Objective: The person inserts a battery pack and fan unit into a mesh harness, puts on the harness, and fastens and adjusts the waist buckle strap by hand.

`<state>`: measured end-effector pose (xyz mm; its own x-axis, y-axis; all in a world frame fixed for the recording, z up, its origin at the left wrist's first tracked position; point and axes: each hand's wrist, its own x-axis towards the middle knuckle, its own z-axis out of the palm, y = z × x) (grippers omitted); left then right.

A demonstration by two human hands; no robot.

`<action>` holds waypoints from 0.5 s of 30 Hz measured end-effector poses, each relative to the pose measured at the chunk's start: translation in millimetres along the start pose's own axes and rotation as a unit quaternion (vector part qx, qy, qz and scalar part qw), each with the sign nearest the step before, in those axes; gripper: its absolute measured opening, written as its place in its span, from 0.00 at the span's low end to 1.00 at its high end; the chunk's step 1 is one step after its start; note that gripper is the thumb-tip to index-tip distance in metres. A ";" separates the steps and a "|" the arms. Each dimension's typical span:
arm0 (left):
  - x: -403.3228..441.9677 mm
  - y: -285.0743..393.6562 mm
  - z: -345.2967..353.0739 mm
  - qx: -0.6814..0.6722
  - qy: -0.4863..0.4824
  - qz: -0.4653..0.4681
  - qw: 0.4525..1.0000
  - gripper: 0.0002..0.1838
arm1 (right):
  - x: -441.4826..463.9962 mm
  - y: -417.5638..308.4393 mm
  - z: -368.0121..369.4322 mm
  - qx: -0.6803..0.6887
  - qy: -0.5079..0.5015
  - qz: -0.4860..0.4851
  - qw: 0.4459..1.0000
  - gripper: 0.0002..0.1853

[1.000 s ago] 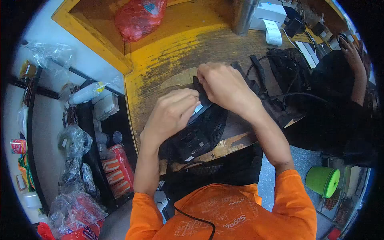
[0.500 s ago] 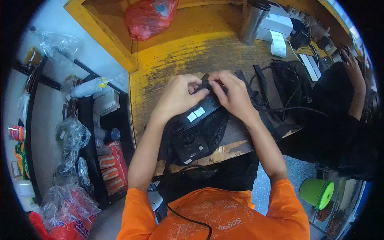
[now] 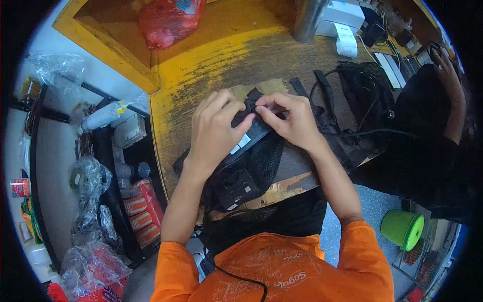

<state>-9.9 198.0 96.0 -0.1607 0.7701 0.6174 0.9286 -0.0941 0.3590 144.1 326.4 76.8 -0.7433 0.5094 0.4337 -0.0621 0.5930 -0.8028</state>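
Observation:
At the table's near edge lies a black mesh bag, with a flat black box bearing white labels on top of it. A short black strap sticks up at the box's far end. My left hand is closed at this end, fingers curled and thumb pointing inward, partly covering the labels. Opposite it, my right hand pinches the strap's base between thumb and forefinger. A second black box-shaped piece rests on the bag nearer my body. The exact spot between my fingertips is small and dark.
More black straps and a mesh bag lie to the right, beside another person's arm. Behind stand a metal tumbler and a white label printer. A red plastic bag sits at the back; a green bin is on the floor.
The view has shifted slightly. My left hand has turned, its fingers lifting and now covering more of the white labels; my right hand keeps its pinch at the strap.

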 end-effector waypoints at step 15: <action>-3.2 1.7 -3.8 -0.056 -0.078 0.039 0.995 0.07 | -3.3 0.3 10.2 -0.057 0.033 -0.030 0.997 0.05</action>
<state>-9.2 192.9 97.3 -0.0273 0.8453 0.5336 0.8921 -0.2203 0.3946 139.7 318.5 71.0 -0.6953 0.5086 0.5078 -0.0250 0.6890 -0.7244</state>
